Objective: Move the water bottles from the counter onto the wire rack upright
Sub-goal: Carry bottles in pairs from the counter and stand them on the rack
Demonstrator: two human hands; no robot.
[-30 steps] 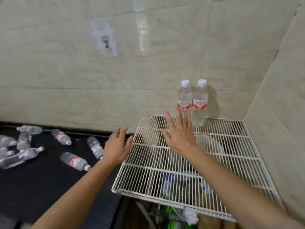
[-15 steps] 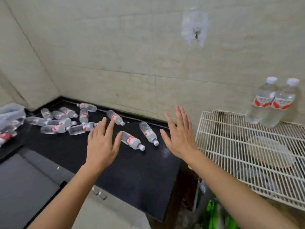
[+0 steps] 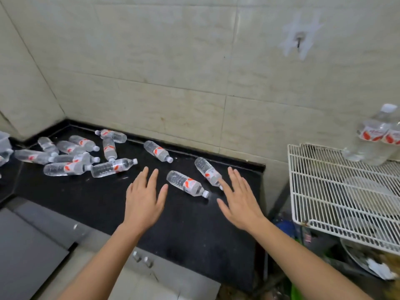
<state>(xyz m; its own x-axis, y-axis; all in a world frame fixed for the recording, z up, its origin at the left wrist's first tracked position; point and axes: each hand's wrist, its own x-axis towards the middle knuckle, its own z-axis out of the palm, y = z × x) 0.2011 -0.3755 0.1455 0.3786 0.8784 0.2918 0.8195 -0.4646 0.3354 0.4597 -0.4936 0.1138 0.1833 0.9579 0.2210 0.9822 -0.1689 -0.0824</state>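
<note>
Several clear water bottles with red-and-white labels lie on their sides on the black counter (image 3: pixel 190 230). The nearest bottle (image 3: pixel 185 183) lies between my two hands. Another bottle (image 3: pixel 207 170) lies just beyond my right hand's fingertips, and a third (image 3: pixel 157 151) lies nearer the wall. A cluster of bottles (image 3: pixel 71 154) fills the far left corner. My left hand (image 3: pixel 145 198) hovers open, palm down, left of the nearest bottle. My right hand (image 3: pixel 241 199) hovers open to its right. Two bottles (image 3: pixel 372 137) stand upright on the white wire rack (image 3: pixel 337 200) at the right edge.
Tiled walls close the counter at the back and left, with a hook (image 3: pixel 299 40) high on the back wall. A gap separates counter and rack. Dishes and clutter (image 3: pixel 368 260) sit under the rack. A grey cabinet top (image 3: pixel 28 241) is lower left.
My view has swung left from the rack to the counter. Both open hands have moved away from the rack to hover over the nearest lying bottles.
</note>
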